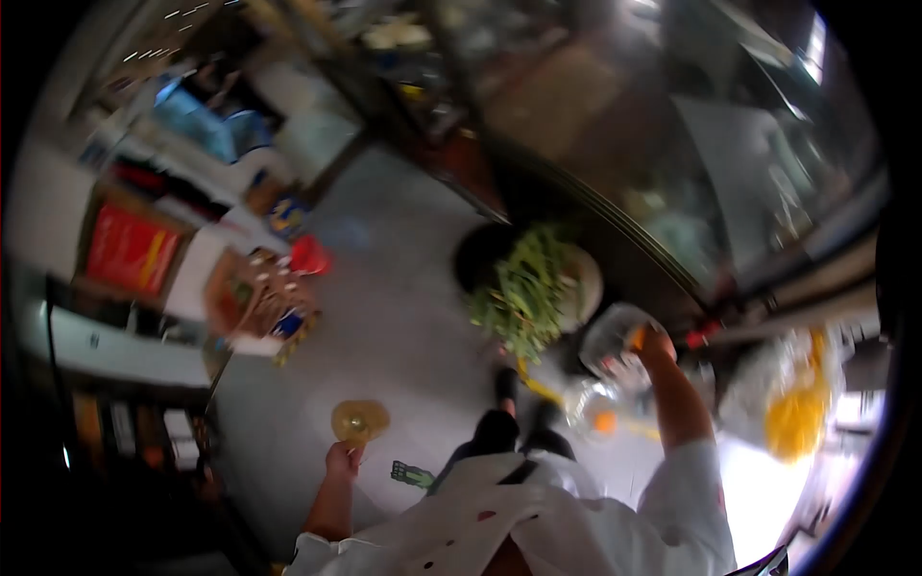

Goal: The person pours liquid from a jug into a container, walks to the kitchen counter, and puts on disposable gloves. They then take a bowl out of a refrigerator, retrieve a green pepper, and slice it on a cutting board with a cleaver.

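The person's left hand (343, 463) was curled tightly, fingers folded round the short stem of one tan paddle-like thing (373, 420), which hung over the grey floor (355, 317), nearer the floor's left edge than the glass-fronted cabinet (615, 125). Its stem ran up from the fist, away from the body, and its rounded head spread broadest from left to right, with one darker spot near the middle. The right hand (657, 344) reached out to a clear plastic bag (607, 336) near the cabinet's lower edge, with one orange thing (637, 338) at its fingertips; whether the fingers gripped it, and how far they were spread, could not be told. The grip hid the lower part of the stem, blur softened the bag's contents, and the greens (523, 293) covered part of a pale round tub (586, 288). One clear bowl (576, 408) with a single orange patch inside lay between the right forearm and the feet, of which one dark shoe (506, 384) showed plainly. One heap of greens lay along the cabinet's lower edge. One green floor marking (411, 473) lay right of the left hand. Along the floor's left edge were one carton (229, 293) crowded with goods too blurred to count and one red thing (309, 255) at its upper right corner. One large clear bag with something yellow (795, 422) inside stood far right.
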The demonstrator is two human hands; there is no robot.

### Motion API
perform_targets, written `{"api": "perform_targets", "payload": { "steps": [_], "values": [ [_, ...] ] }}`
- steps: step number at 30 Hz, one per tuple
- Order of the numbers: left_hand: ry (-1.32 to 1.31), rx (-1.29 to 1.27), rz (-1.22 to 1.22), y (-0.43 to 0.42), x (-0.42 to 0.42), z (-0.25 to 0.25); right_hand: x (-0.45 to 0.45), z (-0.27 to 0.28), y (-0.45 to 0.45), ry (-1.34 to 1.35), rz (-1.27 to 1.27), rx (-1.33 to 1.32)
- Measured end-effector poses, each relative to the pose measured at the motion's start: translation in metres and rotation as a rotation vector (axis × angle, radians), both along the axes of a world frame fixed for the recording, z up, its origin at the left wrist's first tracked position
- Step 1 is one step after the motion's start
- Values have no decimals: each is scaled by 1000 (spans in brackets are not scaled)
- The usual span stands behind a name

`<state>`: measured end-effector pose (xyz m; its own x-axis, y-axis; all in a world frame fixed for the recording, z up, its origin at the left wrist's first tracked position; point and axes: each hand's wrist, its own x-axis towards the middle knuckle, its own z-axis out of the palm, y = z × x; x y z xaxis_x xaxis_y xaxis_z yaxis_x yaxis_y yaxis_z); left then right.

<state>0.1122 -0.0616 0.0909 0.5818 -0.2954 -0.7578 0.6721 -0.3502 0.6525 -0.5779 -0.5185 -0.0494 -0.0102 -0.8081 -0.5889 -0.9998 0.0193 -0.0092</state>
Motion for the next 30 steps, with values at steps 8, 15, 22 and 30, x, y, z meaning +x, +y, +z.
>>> {"api": "perform_targets", "payload": {
  "steps": [8, 15, 22, 30],
  "values": [
    [-116, 21, 328, 49, -44, 12, -19, 1, 22, -3, 242, -91],
    [-57, -63, 481, 75, -73, 14, -9, 1, 5, 78, 366, -20],
    [-42, -21, 540, 84, -93, 20, 8, -2, 11, 204, 298, -11],
    [-58, 18, 560, 68, -112, 61, -10, 7, 16, 168, 656, -144]
  ]
}}
